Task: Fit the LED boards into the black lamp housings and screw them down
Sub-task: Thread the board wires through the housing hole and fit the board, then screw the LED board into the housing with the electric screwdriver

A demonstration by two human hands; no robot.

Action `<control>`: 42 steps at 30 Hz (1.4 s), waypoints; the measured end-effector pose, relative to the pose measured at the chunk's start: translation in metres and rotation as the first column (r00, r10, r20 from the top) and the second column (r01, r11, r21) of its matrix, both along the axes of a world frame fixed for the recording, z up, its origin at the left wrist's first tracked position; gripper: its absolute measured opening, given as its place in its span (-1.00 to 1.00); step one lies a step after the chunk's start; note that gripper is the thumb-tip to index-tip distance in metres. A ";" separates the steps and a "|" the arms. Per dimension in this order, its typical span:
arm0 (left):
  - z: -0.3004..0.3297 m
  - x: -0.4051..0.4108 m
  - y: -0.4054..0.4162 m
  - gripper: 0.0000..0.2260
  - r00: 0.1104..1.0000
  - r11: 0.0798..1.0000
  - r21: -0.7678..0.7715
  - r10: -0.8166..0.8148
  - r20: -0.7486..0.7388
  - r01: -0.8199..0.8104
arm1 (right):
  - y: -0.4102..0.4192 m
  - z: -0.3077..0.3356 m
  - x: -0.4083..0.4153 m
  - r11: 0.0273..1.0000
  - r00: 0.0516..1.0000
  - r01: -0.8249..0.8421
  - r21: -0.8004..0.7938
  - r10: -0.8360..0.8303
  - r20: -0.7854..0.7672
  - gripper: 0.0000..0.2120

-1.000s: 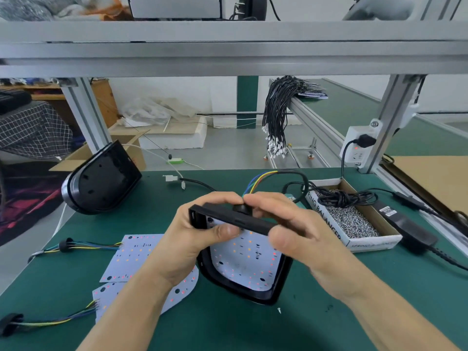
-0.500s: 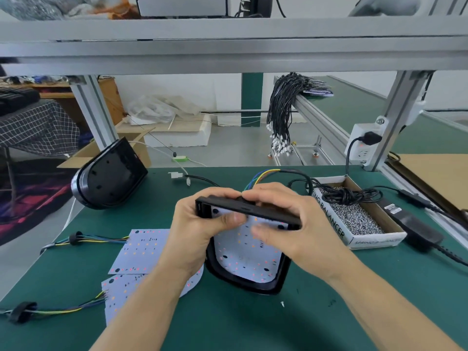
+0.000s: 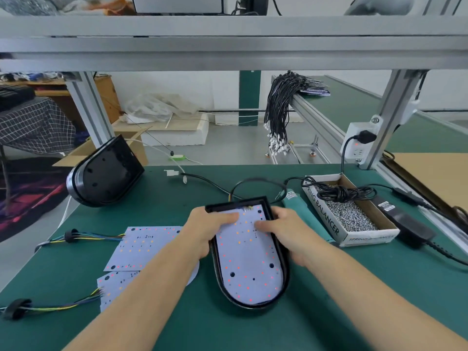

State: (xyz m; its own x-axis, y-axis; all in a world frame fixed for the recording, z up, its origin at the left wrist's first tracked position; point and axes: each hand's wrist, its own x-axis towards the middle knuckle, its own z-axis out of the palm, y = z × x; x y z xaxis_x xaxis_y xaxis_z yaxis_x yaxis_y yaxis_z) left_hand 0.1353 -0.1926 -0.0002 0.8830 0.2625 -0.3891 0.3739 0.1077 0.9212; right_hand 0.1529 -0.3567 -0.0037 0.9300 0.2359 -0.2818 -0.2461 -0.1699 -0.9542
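A black lamp housing [image 3: 285,259] lies flat on the green bench, open side up, with a white LED board [image 3: 249,264] seated inside it. My left hand [image 3: 207,230] grips the housing's upper left edge, thumb pressing on the board. My right hand [image 3: 288,234] grips the upper right edge, its fingers also on the board. Two loose LED boards [image 3: 144,247] with coloured wire tails lie to the left, partly under my left forearm. A stack of black housings [image 3: 103,173] leans at the bench's far left.
A cardboard box of screws [image 3: 349,219] with a coiled black cable on top stands to the right, a green screwdriver handle [image 3: 295,203] beside it. A black power adapter [image 3: 407,224] lies further right. An aluminium frame beam [image 3: 228,44] crosses overhead.
The housing was held tilted up off the bench in both hands; it has been lowered and now lies flat, with both hands pressing on the board's top end.
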 end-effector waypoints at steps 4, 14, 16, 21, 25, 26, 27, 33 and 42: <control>-0.016 -0.002 -0.003 -0.79 0.998 0.985 0.171 0.013 0.066 -0.024 | 0.001 -0.006 0.004 0.997 0.997 0.002 -0.071 -0.007 -0.078 -0.85; -0.013 -0.003 0.005 -0.83 0.999 0.977 0.212 -0.033 0.012 0.030 | -0.051 0.025 -0.005 0.365 0.866 0.284 -0.887 0.299 0.401 -0.67; -0.009 -0.003 0.004 -0.80 0.999 0.981 0.189 -0.049 0.003 0.048 | -0.059 0.024 -0.009 0.169 0.909 0.208 -0.963 0.329 0.254 -0.71; 0.000 -0.002 0.002 -0.62 0.993 0.965 0.236 -0.105 -0.062 0.117 | -0.060 0.018 0.000 0.145 0.938 0.077 -0.986 0.325 0.121 -0.79; 0.010 0.000 0.003 -0.49 0.997 0.944 0.318 -0.077 -0.030 0.082 | -0.066 0.015 0.007 0.728 0.997 -0.073 -0.682 0.076 -0.026 -0.78; 0.012 0.002 0.004 -0.46 0.999 0.918 0.397 -0.039 0.025 0.026 | -0.067 0.015 0.008 0.898 0.992 -0.064 -0.436 0.008 -0.130 -0.82; 0.015 0.004 0.005 -0.45 0.995 0.874 0.484 -0.001 0.100 -0.048 | -0.069 0.016 0.009 0.975 0.978 -0.023 -0.223 -0.024 -0.205 -0.85; 0.049 0.011 -0.036 -0.85 0.861 0.694 0.685 -0.190 0.472 -0.222 | -0.100 0.037 0.013 0.973 0.988 0.153 0.173 -0.156 0.004 -0.79; 0.033 0.064 -0.144 -0.67 0.451 -0.031 0.985 -0.886 -0.106 0.171 | -0.171 0.057 0.021 0.869 0.778 0.250 0.426 -0.443 0.446 -0.82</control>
State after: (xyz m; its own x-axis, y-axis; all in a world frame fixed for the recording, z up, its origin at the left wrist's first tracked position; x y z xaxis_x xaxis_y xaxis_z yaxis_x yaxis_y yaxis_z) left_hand 0.1988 -0.3365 0.0325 0.7842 -0.6104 0.1111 -0.6196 -0.7608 0.1930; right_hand 0.1737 -0.5278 0.0533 0.9450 -0.1447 0.2934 0.3160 0.1709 -0.9333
